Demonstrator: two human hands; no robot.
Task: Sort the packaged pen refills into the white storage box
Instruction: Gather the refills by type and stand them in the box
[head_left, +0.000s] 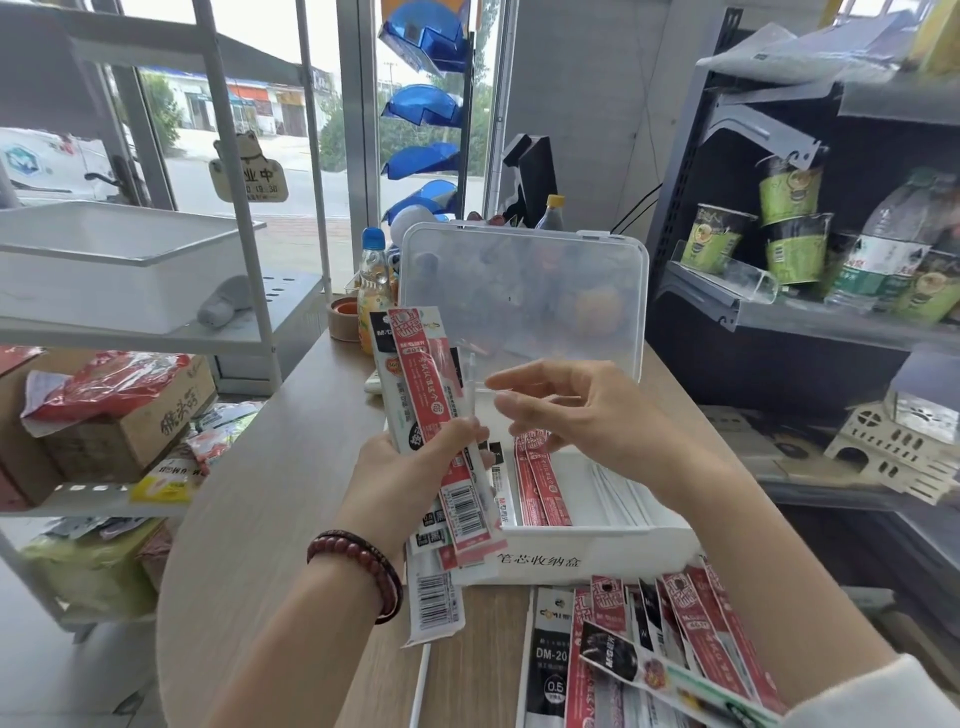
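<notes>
My left hand (415, 467) grips a fanned bunch of packaged pen refills (423, 395), red and white packs held upright above the box's left end. My right hand (571, 410) hovers just right of the bunch, fingers loosely spread and holding nothing. Below lies the white storage box (597, 551) with a label on its front wall and its clear lid (524, 296) standing open at the back. Red refill packs (540, 483) lie in a middle compartment, white ones to their right. A loose pile of refill packs (665, 639) lies on the table in front of the box.
The wooden table (280, 493) carries a soda bottle (375, 291) and a tape roll (344, 317) behind the box. A white rack with a tray (119, 260) stands to the left. A dark shelf with cup noodles (789, 218) and bottles stands to the right.
</notes>
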